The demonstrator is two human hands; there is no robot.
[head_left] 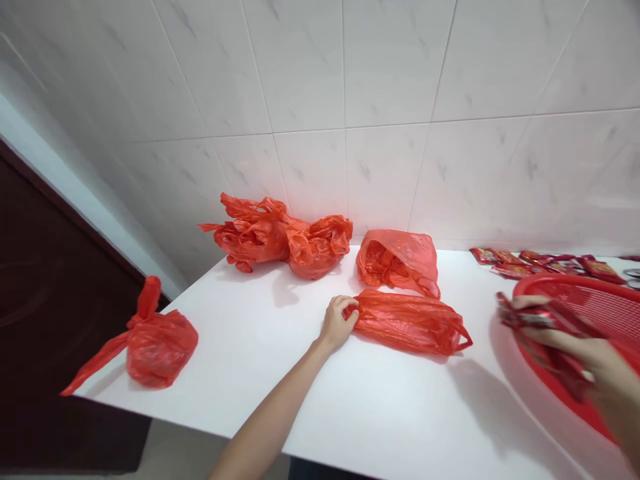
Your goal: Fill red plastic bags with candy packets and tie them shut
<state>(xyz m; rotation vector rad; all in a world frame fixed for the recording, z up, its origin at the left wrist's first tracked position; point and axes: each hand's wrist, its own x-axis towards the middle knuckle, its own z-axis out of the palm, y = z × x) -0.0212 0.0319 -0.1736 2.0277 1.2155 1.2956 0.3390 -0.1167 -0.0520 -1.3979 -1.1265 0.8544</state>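
Observation:
A thin red plastic bag [410,323] lies flattened on the white table, its handles toward the right. My left hand [341,320] pinches the bag's left end between thumb and fingers. Over the rim of a red plastic basket [537,287], my right hand [565,343] grips several small red packets [560,320]; motion blurs them, and I cannot read their print. The hand hides part of the basket's inside.
Bunched red bags [255,233] stand against the tiled wall, with a crumpled open bag [397,257] beside them. A knotted red bag [163,347] sits near the table's left edge. Loose red packets [550,263] lie behind the basket.

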